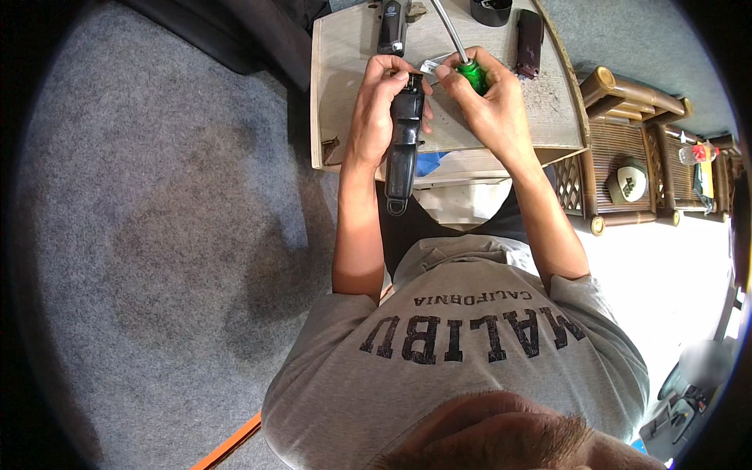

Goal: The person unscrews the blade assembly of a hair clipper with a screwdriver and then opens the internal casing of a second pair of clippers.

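Note:
My left hand (377,110) is wrapped round the upper part of a black hair clipper (403,149). Its head end is at my fingertips, and the end with a hanging loop points down toward my lap. In my right hand (493,106) is a screwdriver (472,76) with a green handle; its metal shaft points away from me, past the far side of the table. A small pale, shiny piece (429,66) shows between the two hands; I cannot tell whether the right fingers touch it. Both hands are over the small wooden table (337,102).
Another dark clipper-like device (392,27) lies at the table's far side. Beyond my right hand are a black round container (491,9) and a dark reddish, long case (529,43). Bamboo seats (619,149) with a cap (628,182) and a plastic bottle (695,153) stand to the right.

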Motion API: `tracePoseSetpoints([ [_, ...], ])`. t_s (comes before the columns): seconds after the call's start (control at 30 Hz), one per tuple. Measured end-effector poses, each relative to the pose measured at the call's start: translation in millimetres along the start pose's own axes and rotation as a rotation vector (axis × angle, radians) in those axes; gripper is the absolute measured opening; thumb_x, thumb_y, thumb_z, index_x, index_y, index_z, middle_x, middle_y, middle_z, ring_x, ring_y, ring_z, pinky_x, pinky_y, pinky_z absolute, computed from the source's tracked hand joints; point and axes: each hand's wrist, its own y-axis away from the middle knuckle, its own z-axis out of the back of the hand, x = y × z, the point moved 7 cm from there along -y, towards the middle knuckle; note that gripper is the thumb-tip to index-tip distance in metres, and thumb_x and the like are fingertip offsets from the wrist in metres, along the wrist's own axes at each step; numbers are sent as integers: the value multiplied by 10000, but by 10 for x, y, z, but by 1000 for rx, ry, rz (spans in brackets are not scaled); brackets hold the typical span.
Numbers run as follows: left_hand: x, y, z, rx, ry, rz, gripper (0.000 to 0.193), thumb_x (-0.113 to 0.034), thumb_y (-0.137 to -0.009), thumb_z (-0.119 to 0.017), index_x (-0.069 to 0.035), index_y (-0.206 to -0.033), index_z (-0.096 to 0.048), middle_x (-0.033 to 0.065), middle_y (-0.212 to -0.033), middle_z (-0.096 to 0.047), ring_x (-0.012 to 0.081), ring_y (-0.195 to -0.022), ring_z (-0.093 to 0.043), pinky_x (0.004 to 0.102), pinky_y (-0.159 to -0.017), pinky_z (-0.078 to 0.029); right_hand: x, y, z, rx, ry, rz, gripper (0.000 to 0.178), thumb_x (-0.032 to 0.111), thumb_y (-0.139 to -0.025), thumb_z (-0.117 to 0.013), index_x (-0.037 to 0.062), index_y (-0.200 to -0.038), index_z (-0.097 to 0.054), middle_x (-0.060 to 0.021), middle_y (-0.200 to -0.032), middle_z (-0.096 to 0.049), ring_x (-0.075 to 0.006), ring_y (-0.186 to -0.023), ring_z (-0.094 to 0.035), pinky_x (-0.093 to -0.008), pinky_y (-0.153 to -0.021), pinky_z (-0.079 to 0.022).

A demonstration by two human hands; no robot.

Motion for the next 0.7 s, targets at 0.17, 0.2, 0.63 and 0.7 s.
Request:
tracePoseSetpoints([
  [0.17, 5, -14, -1, 13, -2, 15, 254, -162, -988, -567, -47, -1187, -459, 146, -966, -661, 196, -713, -683, 338, -587, -611, -44, -18, 68, -29, -71, -104, 209, 213, -957, -743, 9, -983, -707, -14, -755, -660, -59, -717, -577, -265, -648, -477],
  [0.2, -4, -7, -2, 7, -16, 16, 248, -144, -980, -560, -50, -1190, -469, 155, -978, -662, 202, -730, -686, 344, -600, -615, -65, -21, 112, -62, -147, -147, 207, 214, -962, -742, 11, -978, -709, -4, -746, -651, -54, -701, -566, -259, -636, -466],
  [0.63, 10, 1, 18, 14, 52, 25, 250, -192, -994, -514, -62, -1201, -463, 155, -992, -650, 206, -753, -681, 359, -602, -607, 120, 92, 361, -21, 756, 77, 309, 312, -873, -769, 94, -1090, -740, -174, -803, -749, -399, -799, -746, -497, -745, -582],
  [0.7, 38, -4, 26, 30, 52, 20, 252, -201, -998, -475, -79, -1219, -472, 166, -1024, -650, 220, -781, -682, 369, -629, -614, 100, 69, 370, -50, 789, 77, 301, 315, -881, -763, 97, -1087, -741, -167, -811, -753, -396, -801, -748, -497, -750, -582],
])
